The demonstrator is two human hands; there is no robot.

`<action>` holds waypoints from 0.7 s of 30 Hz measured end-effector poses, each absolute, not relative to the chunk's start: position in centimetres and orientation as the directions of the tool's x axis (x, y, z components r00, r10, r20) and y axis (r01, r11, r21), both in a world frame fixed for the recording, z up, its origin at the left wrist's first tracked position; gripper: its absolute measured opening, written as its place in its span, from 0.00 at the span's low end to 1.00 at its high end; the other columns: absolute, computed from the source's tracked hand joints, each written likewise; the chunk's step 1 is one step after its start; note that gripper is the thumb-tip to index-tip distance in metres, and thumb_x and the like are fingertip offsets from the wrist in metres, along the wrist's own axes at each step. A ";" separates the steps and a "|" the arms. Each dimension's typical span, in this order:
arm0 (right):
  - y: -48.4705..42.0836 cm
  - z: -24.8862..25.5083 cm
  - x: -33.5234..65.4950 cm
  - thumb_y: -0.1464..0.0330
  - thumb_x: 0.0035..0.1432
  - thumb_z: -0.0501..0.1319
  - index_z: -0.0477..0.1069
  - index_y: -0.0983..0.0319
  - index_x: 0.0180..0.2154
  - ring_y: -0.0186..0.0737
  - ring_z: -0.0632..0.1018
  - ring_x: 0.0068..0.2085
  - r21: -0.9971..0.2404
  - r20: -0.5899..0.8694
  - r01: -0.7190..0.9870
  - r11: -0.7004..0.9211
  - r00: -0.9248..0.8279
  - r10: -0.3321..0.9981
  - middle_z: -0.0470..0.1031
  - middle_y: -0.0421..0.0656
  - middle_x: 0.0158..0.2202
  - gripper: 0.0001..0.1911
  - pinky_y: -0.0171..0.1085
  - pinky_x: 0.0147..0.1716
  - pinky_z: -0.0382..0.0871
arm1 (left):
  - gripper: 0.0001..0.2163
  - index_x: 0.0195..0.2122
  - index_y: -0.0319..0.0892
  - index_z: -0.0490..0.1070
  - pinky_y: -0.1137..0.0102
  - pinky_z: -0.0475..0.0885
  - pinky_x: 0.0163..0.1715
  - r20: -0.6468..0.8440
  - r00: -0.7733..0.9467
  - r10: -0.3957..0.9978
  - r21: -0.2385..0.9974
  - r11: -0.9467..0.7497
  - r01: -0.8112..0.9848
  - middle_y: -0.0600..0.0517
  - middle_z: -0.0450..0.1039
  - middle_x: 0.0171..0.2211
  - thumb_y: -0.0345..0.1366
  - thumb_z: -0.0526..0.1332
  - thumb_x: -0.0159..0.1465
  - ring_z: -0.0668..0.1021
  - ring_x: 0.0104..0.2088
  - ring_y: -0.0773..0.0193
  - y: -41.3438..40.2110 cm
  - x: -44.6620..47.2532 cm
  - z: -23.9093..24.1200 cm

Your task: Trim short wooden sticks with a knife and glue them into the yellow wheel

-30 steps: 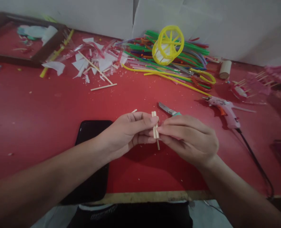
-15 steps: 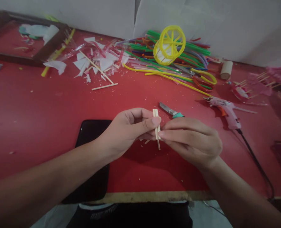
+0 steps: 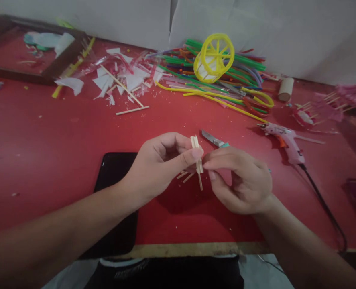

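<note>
My left hand [image 3: 168,160] pinches a small bundle of short wooden sticks [image 3: 196,145] between thumb and fingers. The pale sticks stand side by side, nearly upright, above the red table. My right hand [image 3: 241,176] is at their lower right edge, index fingertip against or just beside them. Its thumb sits a little apart from the index finger, and nothing shows between them. Below the bundle, several short stick pieces [image 3: 189,178] lie on the table, one pointing downward. Behind my right hand is a metal-bladed tool [image 3: 211,138] with a teal handle, partly hidden.
A pink glue gun [image 3: 286,140] with a black cord lies at right. At the back are a yellow wheel-shaped frame [image 3: 217,54], colourful pipe cleaners [image 3: 250,72], scissors [image 3: 256,100] and paper scraps [image 3: 134,80]. A black phone-like slab [image 3: 114,224] lies under my left forearm.
My right hand's thumb has drawn away from the index finger, loosening its pinch at the bundle's lower end. The bundle has tilted slightly in my left hand.
</note>
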State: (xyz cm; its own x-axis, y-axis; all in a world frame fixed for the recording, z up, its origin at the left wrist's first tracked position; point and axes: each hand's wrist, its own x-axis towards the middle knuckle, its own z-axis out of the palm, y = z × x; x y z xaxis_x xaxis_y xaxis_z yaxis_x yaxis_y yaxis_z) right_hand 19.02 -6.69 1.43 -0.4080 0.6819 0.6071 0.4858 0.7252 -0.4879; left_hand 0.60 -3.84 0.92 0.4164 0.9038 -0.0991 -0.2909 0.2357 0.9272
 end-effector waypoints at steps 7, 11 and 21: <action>-6.5 1.2 19.2 0.69 0.58 0.64 0.68 0.60 0.36 0.31 0.78 0.30 -0.600 0.517 0.540 0.591 -0.302 0.801 0.77 0.38 0.30 0.05 0.32 0.32 0.74 | 0.04 0.29 0.40 0.74 0.78 0.71 0.28 0.061 0.377 0.924 0.996 -0.031 -0.083 0.54 0.76 0.28 0.32 0.68 0.59 0.76 0.28 0.71 -4.3 0.6 1.0; -6.5 0.4 19.1 0.69 0.56 0.66 0.68 0.59 0.37 0.30 0.79 0.32 -0.639 0.483 0.521 0.567 -0.302 0.822 0.77 0.36 0.32 0.08 0.29 0.33 0.75 | 0.03 0.30 0.41 0.77 0.76 0.72 0.30 0.054 0.361 0.931 0.998 -0.043 -0.037 0.53 0.78 0.29 0.34 0.68 0.59 0.77 0.30 0.68 -4.4 0.5 0.8; -5.6 0.4 20.8 0.72 0.58 0.61 0.75 0.60 0.36 0.34 0.79 0.30 -0.390 0.386 0.807 0.443 -0.293 0.875 0.80 0.40 0.31 0.05 0.33 0.30 0.72 | 0.08 0.40 0.42 0.75 0.76 0.72 0.30 -0.052 0.181 0.982 0.989 0.076 -0.123 0.54 0.76 0.29 0.39 0.65 0.63 0.76 0.30 0.70 -3.7 0.6 0.5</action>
